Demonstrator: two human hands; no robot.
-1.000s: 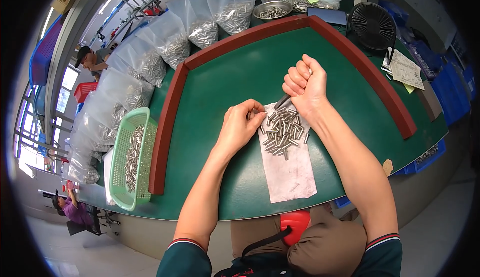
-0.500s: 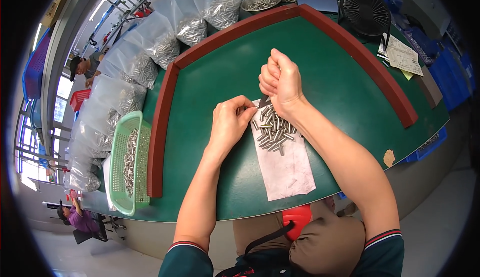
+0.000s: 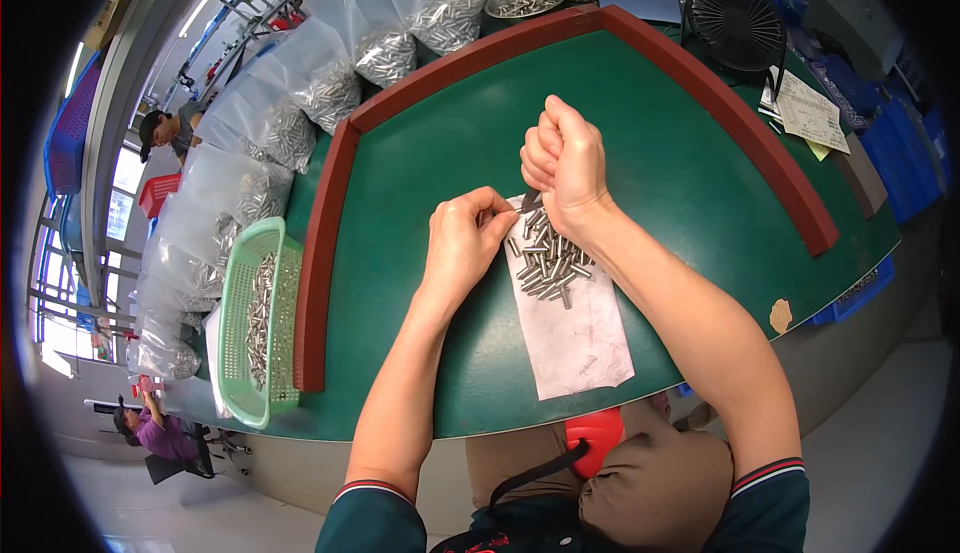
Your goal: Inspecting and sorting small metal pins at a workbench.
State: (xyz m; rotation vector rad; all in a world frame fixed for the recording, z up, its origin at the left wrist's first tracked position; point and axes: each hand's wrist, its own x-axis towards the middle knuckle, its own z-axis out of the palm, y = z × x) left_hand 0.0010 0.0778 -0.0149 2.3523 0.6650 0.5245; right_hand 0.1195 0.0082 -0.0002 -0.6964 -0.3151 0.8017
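Observation:
My right hand (image 3: pixel 568 175) is closed in a fist, thumb up, around a dark, flat-tipped tool (image 3: pixel 530 200); its handle is hidden in the fist and its kind is unclear. The tool's tip points down-left toward my left hand (image 3: pixel 462 238), whose thumb and fingers are pinched together beside it. Whatever small piece that pinch holds is too hidden to name. Just below both hands, a heap of short metal pins (image 3: pixel 550 265) lies on a pinkish-white cloth (image 3: pixel 582 353) spread on the green tabletop.
Dark red rails (image 3: pixel 325 253) border the green table (image 3: pixel 420 133). Left of them stands a light green basket (image 3: pixel 290 303) of pins. Clear bags (image 3: pixel 440 18) of metal parts line the far left, with a metal bowl (image 3: pixel 523 1), black fan (image 3: pixel 735 28) and papers (image 3: pixel 810 113) behind.
Both hands keep nearly the same pose and place, still close together above the pins. The whole view has shifted very slightly; nothing is visibly taken up or let go.

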